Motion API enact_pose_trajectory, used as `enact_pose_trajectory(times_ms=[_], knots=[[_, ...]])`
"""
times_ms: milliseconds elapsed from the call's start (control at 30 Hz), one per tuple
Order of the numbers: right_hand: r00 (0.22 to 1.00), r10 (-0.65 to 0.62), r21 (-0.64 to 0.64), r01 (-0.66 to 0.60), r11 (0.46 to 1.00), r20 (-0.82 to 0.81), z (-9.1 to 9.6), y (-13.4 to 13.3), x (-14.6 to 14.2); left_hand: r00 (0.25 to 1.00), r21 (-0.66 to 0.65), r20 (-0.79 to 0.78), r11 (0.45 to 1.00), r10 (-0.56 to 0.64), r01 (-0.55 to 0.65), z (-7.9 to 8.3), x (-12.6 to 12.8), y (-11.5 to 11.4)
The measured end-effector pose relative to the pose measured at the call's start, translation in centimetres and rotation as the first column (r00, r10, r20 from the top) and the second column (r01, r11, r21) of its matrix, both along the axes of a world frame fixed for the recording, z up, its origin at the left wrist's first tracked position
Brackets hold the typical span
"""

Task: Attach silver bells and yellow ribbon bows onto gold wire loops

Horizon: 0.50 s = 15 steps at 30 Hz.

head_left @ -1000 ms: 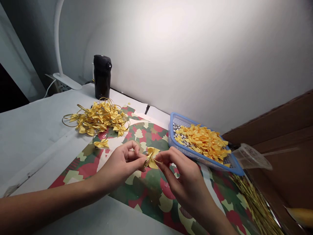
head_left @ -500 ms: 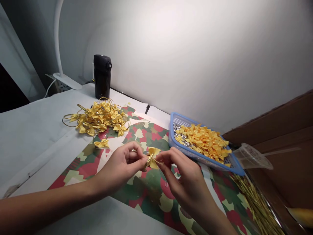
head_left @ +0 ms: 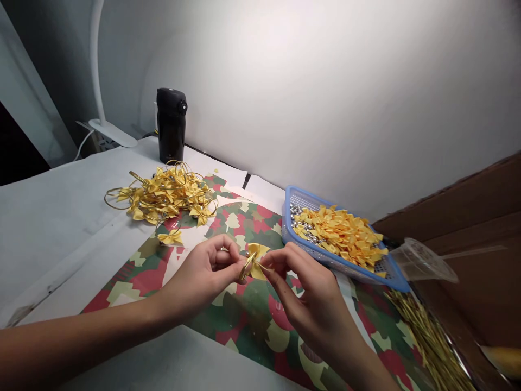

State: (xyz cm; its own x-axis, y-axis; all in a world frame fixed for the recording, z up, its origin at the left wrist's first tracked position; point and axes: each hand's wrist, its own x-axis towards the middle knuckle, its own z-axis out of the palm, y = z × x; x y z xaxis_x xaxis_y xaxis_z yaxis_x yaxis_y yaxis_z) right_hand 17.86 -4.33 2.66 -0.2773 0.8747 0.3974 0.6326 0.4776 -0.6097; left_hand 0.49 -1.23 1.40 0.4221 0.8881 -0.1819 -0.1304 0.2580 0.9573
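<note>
Between my hands is a yellow ribbon bow [head_left: 258,251] with coiled gold wire [head_left: 249,266] across it and a small silver bell [head_left: 247,253] beside the coil. My left hand [head_left: 209,269] is closed in a pinch on the left side of the coil, thumb against the fingers. On the other side, the thumb and index finger of my right hand [head_left: 311,290] pinch a thin gold end at the bow's right edge. My fingertips partly hide the wire. Below them lies a red, green and cream patterned sheet [head_left: 240,320].
A pile of gold wire loops with yellow bows [head_left: 166,193] lies at left, near a black bottle [head_left: 171,125] and a white lamp [head_left: 112,133]. At right, a blue basket [head_left: 288,217] holds loose bows and silver bells. Beyond are a clear plastic cup [head_left: 425,260] and gold wire strands [head_left: 431,342].
The gold coil has turned slightly in my left fingers, and its loops show more open. Both hands keep their pinches in nearly the same place.
</note>
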Motion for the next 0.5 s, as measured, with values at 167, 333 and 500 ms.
enact_pose_trajectory(times_ms=[167,333,500], knots=[[1.0,0.007,-0.006,-0.007,1.0,0.013,0.06,0.05,0.01,1.0,0.006,0.007,1.0,-0.001,0.001,-0.13,0.07,0.03],[0.999,0.008,-0.013,-0.008,1.0,0.034,0.14,0.01,0.07,1.0,0.012,0.004,1.0,-0.007,0.007,-0.17,0.2,0.12],[0.999,0.015,-0.004,-0.014,1.0,0.031,0.05,0.07,0.1,1.0,0.003,-0.024,1.0,-0.002,0.002,-0.07,0.12,0.09]])
